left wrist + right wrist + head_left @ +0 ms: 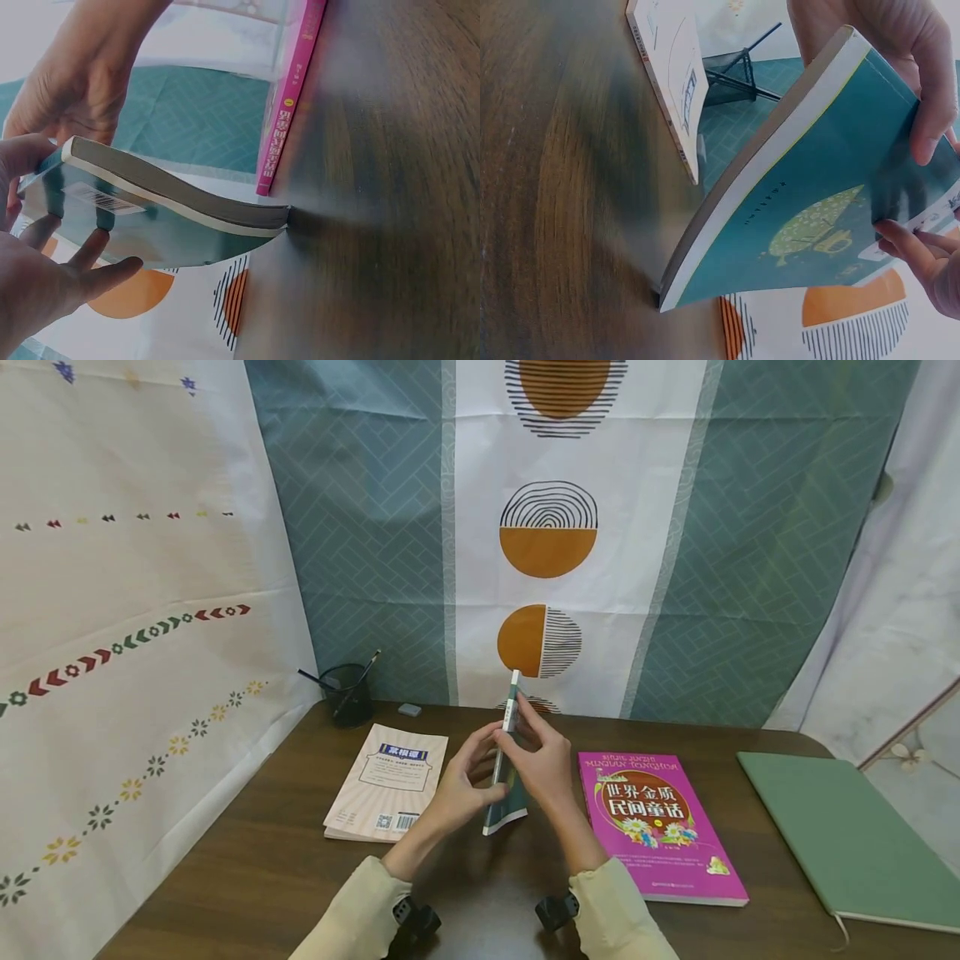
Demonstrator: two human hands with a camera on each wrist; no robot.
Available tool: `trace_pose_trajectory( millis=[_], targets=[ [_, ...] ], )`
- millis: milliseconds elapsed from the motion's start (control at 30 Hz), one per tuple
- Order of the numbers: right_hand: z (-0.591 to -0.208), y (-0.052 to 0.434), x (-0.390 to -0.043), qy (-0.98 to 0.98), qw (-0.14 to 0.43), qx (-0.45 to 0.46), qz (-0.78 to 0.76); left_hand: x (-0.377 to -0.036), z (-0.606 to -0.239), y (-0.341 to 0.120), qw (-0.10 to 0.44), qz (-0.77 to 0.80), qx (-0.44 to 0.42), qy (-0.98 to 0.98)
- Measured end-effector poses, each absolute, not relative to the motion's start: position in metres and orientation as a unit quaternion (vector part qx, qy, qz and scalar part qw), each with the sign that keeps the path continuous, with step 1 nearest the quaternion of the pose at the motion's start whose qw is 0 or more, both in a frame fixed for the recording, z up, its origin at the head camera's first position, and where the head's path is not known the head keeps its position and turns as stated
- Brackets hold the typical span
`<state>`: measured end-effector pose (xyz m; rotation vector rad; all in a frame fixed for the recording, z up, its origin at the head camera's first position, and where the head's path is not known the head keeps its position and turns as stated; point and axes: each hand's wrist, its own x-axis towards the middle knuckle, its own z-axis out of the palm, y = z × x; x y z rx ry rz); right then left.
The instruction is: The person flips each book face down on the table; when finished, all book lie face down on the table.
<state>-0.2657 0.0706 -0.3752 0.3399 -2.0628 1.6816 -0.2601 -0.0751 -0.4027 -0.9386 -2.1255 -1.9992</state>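
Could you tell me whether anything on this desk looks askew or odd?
Only the teal book: both hands stand it on one corner on the table, bowed, while the pink book, beige book and green notebook lie flat.

Bare table [480, 893] lies before the teal book [510, 793], flanked by the pink book [660, 827] and cream book [386, 781].

a dark wooden surface [300, 860] fills the lower frame. behind it hangs a teal and white curtain [555, 527] with orange circles; a cream patterned cloth [112, 610] covers the left.
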Motion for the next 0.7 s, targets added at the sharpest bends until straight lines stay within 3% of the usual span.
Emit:
trace_pose_trajectory(
  millis=[700],
  targets=[
    [-0.3759, 0.0627, -0.2624, -0.696, 0.285, 0.099, 0.651, -0.2623, -0.4092, -0.0698, 0.056, -0.631, -0.320, -0.704]
  ],
)
